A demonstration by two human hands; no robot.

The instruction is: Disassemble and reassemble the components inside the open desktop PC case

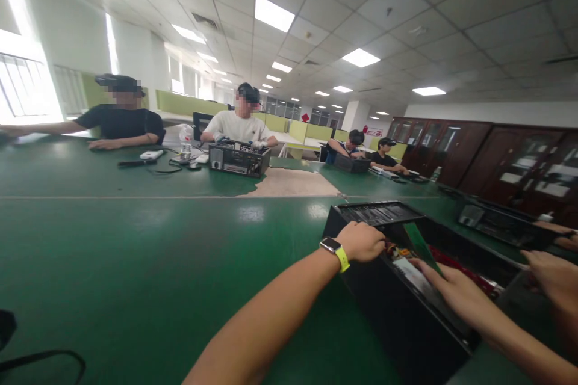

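Note:
An open black computer case (401, 313) lies on the green table (135, 252) in front of me. My left hand (361, 241), with a yellow-strapped watch on the wrist, is curled over the case's near top rim. My right hand (451, 292) reaches into the case from the lower right, its fingers pressed together on the lower end of a narrow green circuit card (418, 242) that stands tilted inside. Red and orange wires show in the case beside the card.
Another person's hands (551, 277) are at the right by a second open case (497, 222). Across the table, seated people work at more cases (238, 159). A water bottle (185, 141) and a worn bare patch (293, 183) are there. A black cable (45, 361) lies lower left.

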